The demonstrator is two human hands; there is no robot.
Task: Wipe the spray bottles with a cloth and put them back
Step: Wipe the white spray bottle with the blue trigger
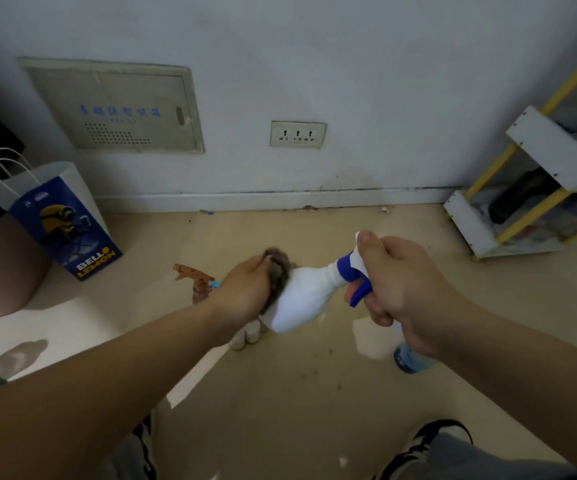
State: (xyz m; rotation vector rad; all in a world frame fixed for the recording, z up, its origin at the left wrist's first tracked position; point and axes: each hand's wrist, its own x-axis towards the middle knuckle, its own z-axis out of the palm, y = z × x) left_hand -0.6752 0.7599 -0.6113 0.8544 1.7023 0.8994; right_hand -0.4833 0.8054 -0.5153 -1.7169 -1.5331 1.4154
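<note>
A white spray bottle (301, 299) with a blue trigger head lies sideways in the air above the floor. My right hand (401, 289) grips its trigger head, thumb on top. My left hand (249, 289) holds a grey cloth (277, 268) pressed against the bottle's base end. A brown spray bottle (193, 278) stands on the floor behind my left hand, partly hidden. A blue-capped bottle (410, 362) shows on the floor under my right wrist.
A blue and white paper bag (62, 220) stands at the left by the wall. A white and yellow shelf rack (536, 188) is at the right. Small pale containers (245, 336) sit on the floor under the bottle. My shoes (429, 441) are at the bottom.
</note>
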